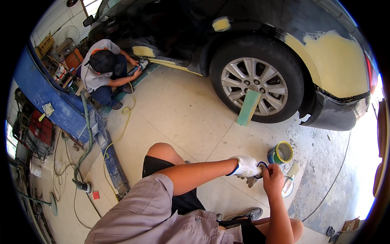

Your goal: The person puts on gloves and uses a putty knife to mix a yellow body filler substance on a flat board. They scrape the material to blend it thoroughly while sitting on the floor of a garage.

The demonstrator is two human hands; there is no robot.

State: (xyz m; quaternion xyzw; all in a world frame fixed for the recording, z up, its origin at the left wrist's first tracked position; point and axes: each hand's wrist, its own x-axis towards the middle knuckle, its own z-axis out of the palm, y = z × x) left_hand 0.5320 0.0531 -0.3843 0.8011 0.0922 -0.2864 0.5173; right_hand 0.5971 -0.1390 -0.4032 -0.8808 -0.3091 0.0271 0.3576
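My left hand (245,166) wears a white knit glove with a blue cuff edge. It reaches across in front of my knees, its fingers closed around a second work glove (260,169), whose dark-edged cuff faces my other hand. My bare right hand (274,179) pinches that cuff, fingers pressed together. Just beyond my hands stands an uncovered can (280,153) with a yellow rim and grey contents. Beside my right hand lies a round white lid-like piece (287,186) with a blue edge, partly hidden. A pale flat block (293,170) rests next to it.
Ahead is a black car with a silver wheel (254,86) and cream filler patches (335,61). A green board (248,107) leans on the wheel. At left, a crouching co-worker (99,69) holds a power tool (139,67) against the sill. A blue lift post (53,99) and hoses (106,156) stand nearby.
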